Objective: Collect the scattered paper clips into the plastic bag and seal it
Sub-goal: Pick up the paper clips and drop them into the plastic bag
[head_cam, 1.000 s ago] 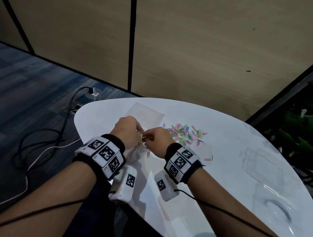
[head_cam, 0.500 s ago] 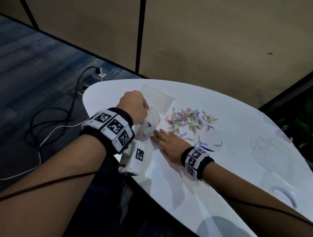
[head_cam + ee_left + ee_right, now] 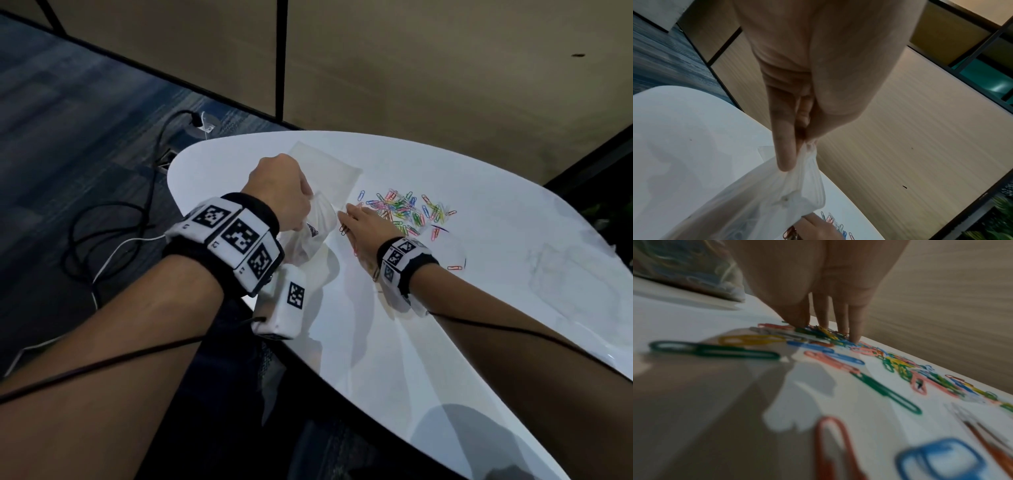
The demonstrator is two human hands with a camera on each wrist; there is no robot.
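Note:
A pile of coloured paper clips point(image 3: 407, 209) lies on the white table point(image 3: 462, 342), right of centre. My left hand point(image 3: 284, 192) pinches the top edge of a clear plastic bag point(image 3: 317, 233), which hangs just above the table with some clips inside. The left wrist view shows its fingers point(image 3: 785, 146) and thumb clamped on the bunched plastic bag point(image 3: 777, 194). My right hand point(image 3: 363, 222) lies low on the table, and its straight fingertips point(image 3: 855, 337) touch the near-left edge of the paper clips point(image 3: 900, 366). It holds nothing that I can see.
A second flat clear bag point(image 3: 325, 168) lies on the table behind my left hand. Single clips point(image 3: 455, 267) lie near my right wrist. A clear plastic sheet point(image 3: 575, 284) lies at the right. Cables point(image 3: 102, 222) run over the floor beyond the table's left edge.
My right hand has left the bag's mouth, moved right to the clip pile and flattened on the table. My left hand keeps hold of the bag and has raised it slightly.

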